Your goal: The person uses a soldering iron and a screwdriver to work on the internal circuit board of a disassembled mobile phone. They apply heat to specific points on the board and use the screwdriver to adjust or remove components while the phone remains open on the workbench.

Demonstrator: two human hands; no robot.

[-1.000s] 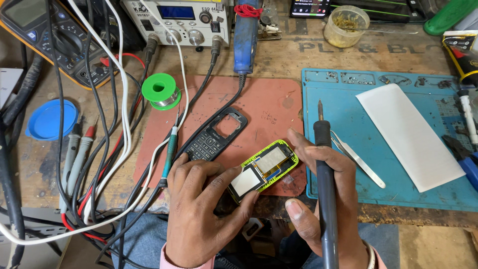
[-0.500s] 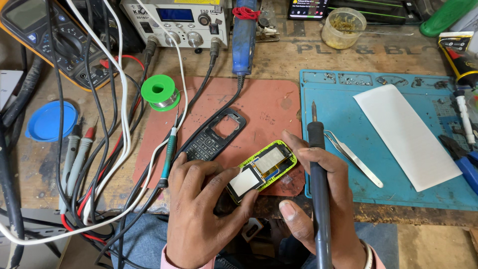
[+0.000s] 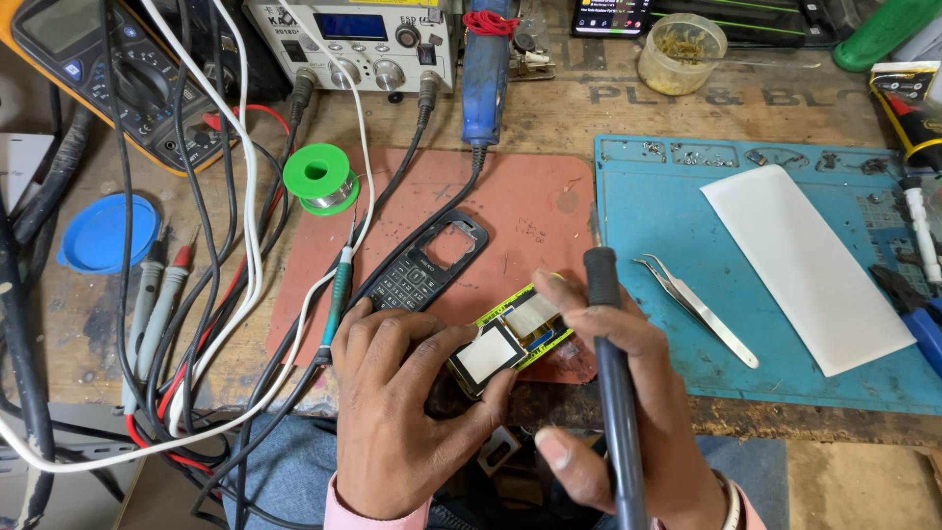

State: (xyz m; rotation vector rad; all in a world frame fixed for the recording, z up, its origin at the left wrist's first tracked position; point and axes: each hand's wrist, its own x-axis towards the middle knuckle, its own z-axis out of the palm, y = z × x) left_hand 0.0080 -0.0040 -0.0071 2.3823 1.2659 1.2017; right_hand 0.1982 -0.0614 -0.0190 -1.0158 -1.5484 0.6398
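My left hand (image 3: 397,412) presses on a small phone circuit board (image 3: 510,339) with a yellow-green edge and a square white screen, at the front edge of the red mat (image 3: 520,206). My right hand (image 3: 613,407) grips a dark soldering iron (image 3: 613,383) upright, its fingertips touching the board's right side. The iron's tip points away from me, above the board. A black phone front cover with keypad (image 3: 422,265) lies on the mat just beyond my left hand.
A green solder spool (image 3: 319,179), multimeter (image 3: 108,69) with probes and tangled cables fill the left. A soldering station (image 3: 353,34) and blue tool (image 3: 488,59) stand at the back. Tweezers (image 3: 697,304) and a white sheet (image 3: 805,265) lie on the blue mat (image 3: 657,196).
My right hand has tilted the soldering iron and moved it closer to the board. The board has shifted slightly under my left fingers.
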